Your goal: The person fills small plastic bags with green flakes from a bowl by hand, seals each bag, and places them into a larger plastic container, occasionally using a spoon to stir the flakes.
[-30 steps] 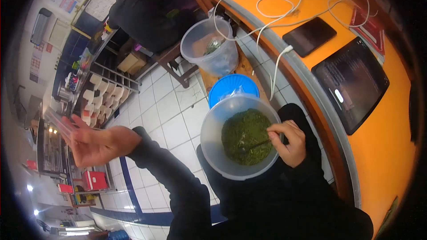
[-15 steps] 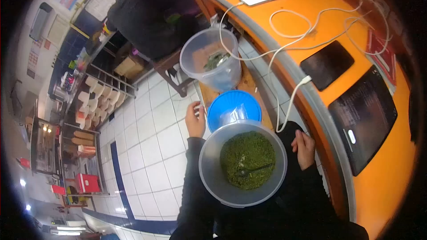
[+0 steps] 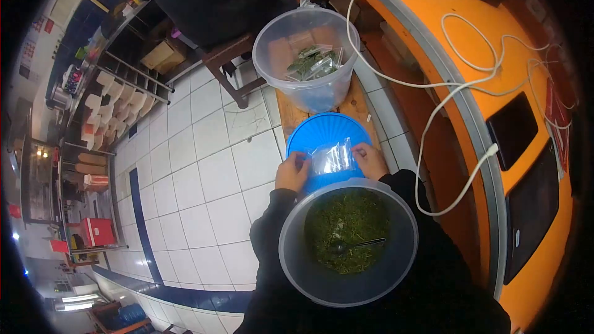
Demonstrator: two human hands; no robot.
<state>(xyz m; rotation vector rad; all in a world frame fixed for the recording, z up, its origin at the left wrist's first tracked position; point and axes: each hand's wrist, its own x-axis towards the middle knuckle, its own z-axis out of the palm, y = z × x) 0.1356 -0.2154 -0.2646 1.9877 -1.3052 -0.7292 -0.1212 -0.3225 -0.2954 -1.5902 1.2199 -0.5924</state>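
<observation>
A small stack of clear plastic bags point(image 3: 332, 158) lies on a round blue lid point(image 3: 322, 125). My left hand point(image 3: 292, 172) is at the left edge of the bags, its fingers curled in against them. At the right edge, my right hand point(image 3: 370, 161) pinches the bags with thumb and fingers. Close to my body stands a translucent bucket point(image 3: 289, 266), holding crumbled green dried herb point(image 3: 346, 226) with a dark spoon point(image 3: 362, 244) lying in it.
Beyond the lid, a second translucent bucket point(image 3: 272, 65) holds filled bags of green herb on a wooden bench point(image 3: 365, 108). An orange counter point(image 3: 461, 43) with phones, a tablet point(image 3: 532, 210) and a white cable point(image 3: 427, 142) runs along the right. A person in dark clothes point(image 3: 192, 0) is ahead.
Both hands have moved inward from either side of the bucket to the plastic bags on the lid. The view has tilted downward.
</observation>
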